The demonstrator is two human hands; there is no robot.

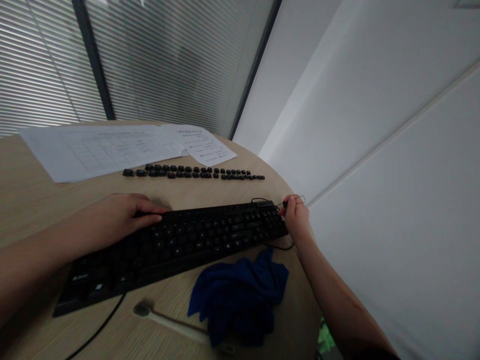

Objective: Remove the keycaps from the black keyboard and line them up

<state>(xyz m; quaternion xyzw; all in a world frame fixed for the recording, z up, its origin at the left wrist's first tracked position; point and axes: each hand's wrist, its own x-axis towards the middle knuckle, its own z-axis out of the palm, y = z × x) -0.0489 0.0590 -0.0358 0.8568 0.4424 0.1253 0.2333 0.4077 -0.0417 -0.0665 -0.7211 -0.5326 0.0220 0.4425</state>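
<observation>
A black keyboard (210,232) lies at a slant on the wooden table, with many of its keys in place. My left hand (123,215) holds its far edge, the thumb on top and the fingers along the back. At the keyboard's right end, my right hand (296,216) is closed on what looks like a wire keycap puller (303,199), a dark handle with thin wire sticking out; the fingers partly hide it. Beyond the keyboard, loose black keycaps (195,174) lie in two rows.
A crumpled blue cloth (240,295) lies in front of the keyboard, partly over a white-handled toothbrush (176,324). A black cable (99,327) runs off the near left. Printed papers (112,150) lie at the back. The table's curved right edge borders a white wall (375,150).
</observation>
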